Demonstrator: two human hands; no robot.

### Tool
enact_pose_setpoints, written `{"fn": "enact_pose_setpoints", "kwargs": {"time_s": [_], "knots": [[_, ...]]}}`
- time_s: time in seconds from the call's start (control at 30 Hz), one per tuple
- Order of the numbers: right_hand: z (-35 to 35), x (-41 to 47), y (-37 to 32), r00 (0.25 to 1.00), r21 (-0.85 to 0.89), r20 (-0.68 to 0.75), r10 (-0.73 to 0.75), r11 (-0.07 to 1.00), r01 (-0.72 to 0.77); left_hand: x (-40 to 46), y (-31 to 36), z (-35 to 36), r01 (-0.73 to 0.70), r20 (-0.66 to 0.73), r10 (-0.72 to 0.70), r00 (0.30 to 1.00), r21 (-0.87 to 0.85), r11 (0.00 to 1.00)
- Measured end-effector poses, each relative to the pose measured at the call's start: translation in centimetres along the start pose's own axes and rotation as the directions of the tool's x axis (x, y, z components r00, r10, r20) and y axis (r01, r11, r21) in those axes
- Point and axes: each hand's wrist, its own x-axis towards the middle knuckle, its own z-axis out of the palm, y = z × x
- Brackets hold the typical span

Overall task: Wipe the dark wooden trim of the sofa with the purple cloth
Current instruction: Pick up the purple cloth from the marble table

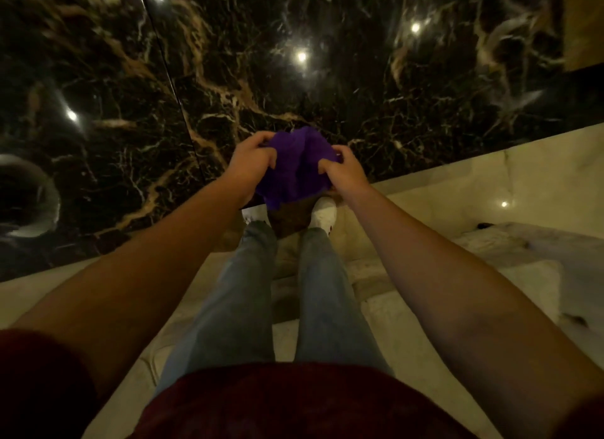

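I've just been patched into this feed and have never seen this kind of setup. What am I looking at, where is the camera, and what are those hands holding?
There is no machine here: a person is working with bare hands. The single picture comes from a wide-angle camera worn on their head, looking down past their arms and legs. The left hand and right hand both grip a bunched purple cloth, fingers closed on its edges, held in the air in front of the body. Below are blue jeans and white shoes, standing on a light floor at the edge of dark, veined, glossy marble that reflects lamps. No sofa or wooden trim is visible, so wiping has not started.
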Motion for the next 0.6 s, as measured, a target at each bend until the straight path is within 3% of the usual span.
{"fn": "enact_pose_setpoints", "kwargs": {"time_s": [0.13,0.47,0.6], "knots": [[-3.3,-4.0,-0.3,0.992,0.126,-0.072,-0.102,0.986,0.111,-6.8,3.0,2.5,-0.097,0.012,0.098,0.995,-0.077,0.992],[-6.6,-14.0,-2.8,0.994,0.418,0.006,-0.113,0.903,0.100,-20.1,6.7,7.0,-0.267,0.087,0.291,0.953,-0.215,0.939],[-6.3,-19.7,-3.3,0.977,0.714,0.102,-0.189,0.698,0.060,-25.0,7.5,6.5,-0.297,0.130,0.341,0.931,-0.272,0.915]]}}
